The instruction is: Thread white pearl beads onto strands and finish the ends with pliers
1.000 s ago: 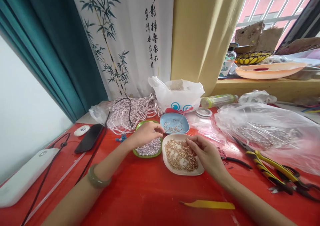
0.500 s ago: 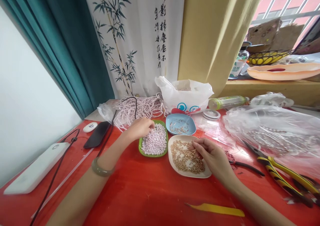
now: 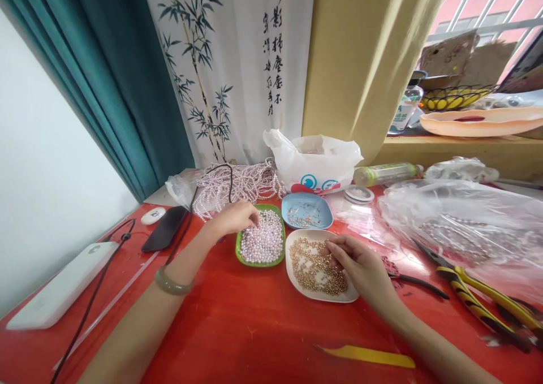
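Note:
My left hand [image 3: 234, 216] rests at the far left rim of a green dish [image 3: 238, 253] heaped with loose white pearls [image 3: 263, 241], fingertips pinched among them; whether a pearl is held is too small to tell. My right hand [image 3: 363, 268] hovers over the right side of a white dish [image 3: 297, 279] of small gold beads [image 3: 316, 268], thumb and forefinger pinched close, possibly on something tiny. A small blue dish [image 3: 307, 210] with a few metal findings sits just behind both.
Strands of pearls [image 3: 237, 184] and a white plastic bag [image 3: 314, 160] lie behind the dishes. Yellow-handled pliers [image 3: 483, 302] and clear plastic bags [image 3: 462, 214] lie right. A phone [image 3: 164, 228], black cable and white box [image 3: 63, 285] are left. A yellow strip [image 3: 369, 356] lies near.
The view shifted left early on. My left hand drew back from the blue dish to the green dish's left rim, uncovering the pearls. My right hand stayed over the gold beads.

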The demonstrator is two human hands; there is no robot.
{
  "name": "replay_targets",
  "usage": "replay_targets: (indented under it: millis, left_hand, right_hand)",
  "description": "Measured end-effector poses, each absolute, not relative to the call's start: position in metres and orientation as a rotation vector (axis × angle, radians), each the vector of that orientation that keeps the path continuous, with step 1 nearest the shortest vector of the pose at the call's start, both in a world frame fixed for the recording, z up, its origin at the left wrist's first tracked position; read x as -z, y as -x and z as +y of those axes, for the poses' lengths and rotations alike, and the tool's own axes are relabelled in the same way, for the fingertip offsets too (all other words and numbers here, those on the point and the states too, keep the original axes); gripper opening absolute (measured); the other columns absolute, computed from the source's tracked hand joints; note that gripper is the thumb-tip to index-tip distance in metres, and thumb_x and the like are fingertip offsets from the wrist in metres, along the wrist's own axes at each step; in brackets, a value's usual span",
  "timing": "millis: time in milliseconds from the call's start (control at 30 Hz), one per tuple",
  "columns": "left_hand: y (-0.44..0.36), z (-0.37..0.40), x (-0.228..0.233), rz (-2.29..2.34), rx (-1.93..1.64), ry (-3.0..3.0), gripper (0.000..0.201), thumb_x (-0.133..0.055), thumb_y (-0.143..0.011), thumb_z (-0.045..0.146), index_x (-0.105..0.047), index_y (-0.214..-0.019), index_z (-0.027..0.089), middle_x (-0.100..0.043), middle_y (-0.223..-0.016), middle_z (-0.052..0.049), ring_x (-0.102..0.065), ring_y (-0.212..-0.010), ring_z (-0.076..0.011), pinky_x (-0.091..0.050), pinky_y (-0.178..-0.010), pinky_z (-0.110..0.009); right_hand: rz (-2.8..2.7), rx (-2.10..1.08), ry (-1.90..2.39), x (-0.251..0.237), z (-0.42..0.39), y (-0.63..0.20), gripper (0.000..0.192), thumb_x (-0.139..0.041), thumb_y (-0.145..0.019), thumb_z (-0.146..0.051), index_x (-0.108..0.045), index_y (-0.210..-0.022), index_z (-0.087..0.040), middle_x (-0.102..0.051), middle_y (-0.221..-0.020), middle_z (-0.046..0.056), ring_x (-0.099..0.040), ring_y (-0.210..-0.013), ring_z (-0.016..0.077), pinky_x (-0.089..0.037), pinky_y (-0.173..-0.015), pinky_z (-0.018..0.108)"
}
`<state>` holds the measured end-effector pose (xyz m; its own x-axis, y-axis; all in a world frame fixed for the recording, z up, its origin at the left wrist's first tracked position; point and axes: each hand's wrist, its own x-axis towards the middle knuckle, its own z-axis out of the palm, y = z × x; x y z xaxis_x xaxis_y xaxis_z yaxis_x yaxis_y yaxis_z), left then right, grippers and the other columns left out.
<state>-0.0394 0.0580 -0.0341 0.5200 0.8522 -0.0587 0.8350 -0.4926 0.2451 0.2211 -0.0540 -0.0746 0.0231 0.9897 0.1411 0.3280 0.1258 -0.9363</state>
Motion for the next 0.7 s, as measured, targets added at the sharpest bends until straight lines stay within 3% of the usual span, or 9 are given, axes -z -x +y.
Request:
replay_targets:
  millis: [200, 700]
  left_hand:
    - [0.03, 0.049, 0.032, 1.605, -0.016, -2.596, 0.019, -0.05, -0.068, 0.016, -0.066, -0.078, 0.021, -0.066, -0.088, -0.005, -0.057, -0.084, -0.0201, -0.037, -0.064, -0.026]
    - [0.029, 0.048, 0.035, 1.577, 0.052, -2.632, 0.022, -0.043, -0.069, 0.021, -0.064, -0.074, 0.018, -0.063, -0.083, -0.009, -0.054, -0.079, -0.021, -0.034, -0.059, -0.028]
  right_hand:
    - [-1.45, -0.911, 1.34, 0.074, -0.054, -0.221, 0.025, -0.049, -0.078, -0.042, -0.054, -0.074, -0.018, -0.057, -0.066, 0.002, -0.049, -0.055, 0.0111, -0.039, -0.051, 0.023]
    - [-1.46, -0.886, 1.384, 0.077, -0.054, -0.221, 0.022, -0.049, -0.078, -0.039, -0.055, -0.076, -0.017, -0.059, -0.068, 0.002, -0.05, -0.057, 0.0116, -0.04, -0.053, 0.023]
